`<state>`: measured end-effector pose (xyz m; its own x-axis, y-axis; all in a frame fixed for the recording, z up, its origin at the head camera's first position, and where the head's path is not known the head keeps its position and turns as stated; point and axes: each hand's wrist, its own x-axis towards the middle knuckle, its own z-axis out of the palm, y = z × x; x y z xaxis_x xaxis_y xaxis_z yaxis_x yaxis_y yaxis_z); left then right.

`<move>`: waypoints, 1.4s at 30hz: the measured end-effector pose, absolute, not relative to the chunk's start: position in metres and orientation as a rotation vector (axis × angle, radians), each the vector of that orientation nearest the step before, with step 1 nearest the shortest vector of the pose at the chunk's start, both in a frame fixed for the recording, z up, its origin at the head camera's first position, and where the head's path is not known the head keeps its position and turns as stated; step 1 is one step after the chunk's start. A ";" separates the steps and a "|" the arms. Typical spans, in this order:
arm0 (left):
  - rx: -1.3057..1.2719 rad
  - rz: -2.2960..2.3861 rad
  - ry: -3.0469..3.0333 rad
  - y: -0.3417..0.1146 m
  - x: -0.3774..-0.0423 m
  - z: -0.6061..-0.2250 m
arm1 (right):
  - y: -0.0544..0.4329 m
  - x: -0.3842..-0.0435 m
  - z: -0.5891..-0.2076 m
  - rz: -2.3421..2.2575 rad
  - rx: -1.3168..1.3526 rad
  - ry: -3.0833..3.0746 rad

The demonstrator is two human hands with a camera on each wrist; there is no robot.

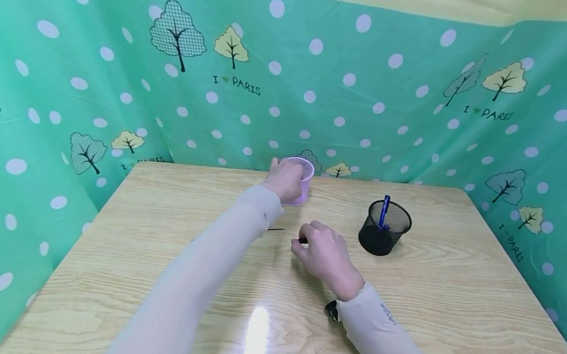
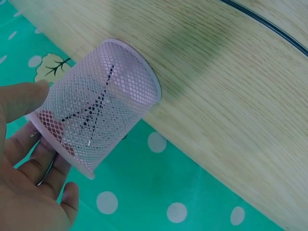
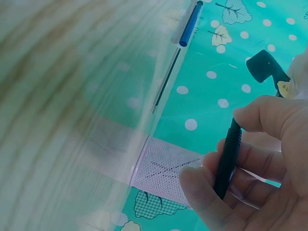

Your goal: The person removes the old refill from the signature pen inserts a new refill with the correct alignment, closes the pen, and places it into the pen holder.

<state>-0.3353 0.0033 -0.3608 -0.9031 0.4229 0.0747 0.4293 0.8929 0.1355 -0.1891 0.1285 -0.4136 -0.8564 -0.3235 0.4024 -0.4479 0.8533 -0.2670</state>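
Near the back of the wood-grain table [image 1: 456, 310]: lilac wire-mesh cup [image 2: 103, 103] being held.
Half-curled left hand [image 1: 285, 178] is pinching its rim; half-curled right hand [image 1: 322, 251] is gripping a ribbed black cylinder [image 3: 228, 159] mid-table.

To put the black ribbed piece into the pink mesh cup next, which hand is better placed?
Probably the right hand: it grips the black ribbed piece, while the left hand holds the pink mesh cup.

The wood-grained table [image 1: 447, 298] looks glossy, the lilac cup [image 2: 102, 103] metal mesh, the black tube [image 3: 228, 161] part-ridged plastic.
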 end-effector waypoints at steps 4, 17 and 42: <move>-0.699 -0.322 -2.989 -0.002 -0.336 -0.363 | 0.128 -0.189 -0.414 0.508 0.580 -2.676; -0.716 -0.483 -2.930 -0.018 -0.335 -0.362 | 0.127 -0.188 -0.415 0.510 0.579 -2.675; -0.694 -0.776 -2.866 -0.028 -0.324 -0.351 | 0.128 -0.190 -0.414 0.515 0.557 -2.683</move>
